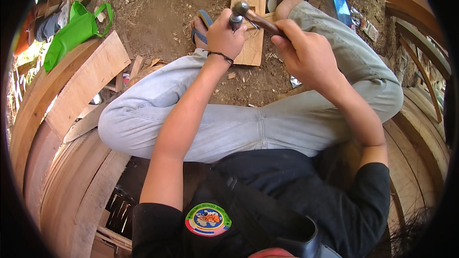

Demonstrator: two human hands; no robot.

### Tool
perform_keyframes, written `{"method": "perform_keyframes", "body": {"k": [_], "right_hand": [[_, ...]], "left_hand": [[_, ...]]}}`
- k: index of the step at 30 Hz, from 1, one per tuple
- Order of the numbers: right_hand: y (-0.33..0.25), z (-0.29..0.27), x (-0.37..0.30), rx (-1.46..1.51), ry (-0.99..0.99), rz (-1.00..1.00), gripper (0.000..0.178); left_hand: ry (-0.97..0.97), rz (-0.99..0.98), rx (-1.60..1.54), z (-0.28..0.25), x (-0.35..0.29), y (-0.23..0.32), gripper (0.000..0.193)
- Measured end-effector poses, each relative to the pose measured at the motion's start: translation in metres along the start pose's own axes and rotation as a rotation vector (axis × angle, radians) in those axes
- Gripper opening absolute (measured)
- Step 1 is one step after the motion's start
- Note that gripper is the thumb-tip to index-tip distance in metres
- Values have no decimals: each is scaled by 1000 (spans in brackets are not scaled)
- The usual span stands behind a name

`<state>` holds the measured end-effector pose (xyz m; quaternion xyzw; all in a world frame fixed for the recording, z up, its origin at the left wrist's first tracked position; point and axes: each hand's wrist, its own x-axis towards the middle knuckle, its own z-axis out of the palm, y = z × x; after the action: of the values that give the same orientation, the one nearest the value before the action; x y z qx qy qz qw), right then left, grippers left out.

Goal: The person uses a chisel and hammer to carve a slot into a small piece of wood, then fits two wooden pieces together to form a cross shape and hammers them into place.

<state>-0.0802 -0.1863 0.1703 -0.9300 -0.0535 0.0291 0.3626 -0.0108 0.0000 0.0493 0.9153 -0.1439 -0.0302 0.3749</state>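
My left hand (224,37) is closed around an upright chisel (235,20), whose dark, rounded handle end shows above the fist. The blade is mostly hidden by the hand. My right hand (311,56) grips the wooden handle of a hammer (263,21). Its rounded metal head is right by the chisel's top; whether they touch I cannot tell. Beneath both tools a pale wooden board (251,56) lies on the dirt, with a small dark cut-out near its far end. Another light wood strip crosses it, partly covered by my hands.
Wood chips litter the dirt floor (158,14). At the left are a green bag (71,33) and a leaning wooden plank (88,83). A blue saw blade (338,0) lies at the far right. Curved timbers (416,134) stand on both sides. My sandalled feet flank the board.
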Motion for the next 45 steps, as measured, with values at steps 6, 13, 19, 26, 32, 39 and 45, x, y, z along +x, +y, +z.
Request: {"method": "perform_keyframes", "body": {"k": [6, 13, 19, 26, 32, 39, 45], "right_hand": [[-3, 2, -5, -170, -231, 131, 20], [-14, -65, 19, 457, 93, 217, 19], [0, -42, 9, 398, 124, 133, 27], [-1, -37, 5, 268, 88, 102, 28], [3, -33, 6, 199, 127, 47, 25], [2, -28, 3, 205, 116, 47, 24], [-4, -27, 1, 246, 142, -36, 22]], "left_hand": [[-24, -41, 15, -1, 0, -6, 27], [27, -883, -740, -33, 16, -87, 25], [-98, -608, -491, -30, 25, -69, 22], [-6, -340, -8, -26, 15, -31, 37], [-44, -353, 26, -31, 17, -20, 37], [4, -337, 59, -25, 15, -20, 37], [20, -122, 102, -16, 6, -20, 38]]}}
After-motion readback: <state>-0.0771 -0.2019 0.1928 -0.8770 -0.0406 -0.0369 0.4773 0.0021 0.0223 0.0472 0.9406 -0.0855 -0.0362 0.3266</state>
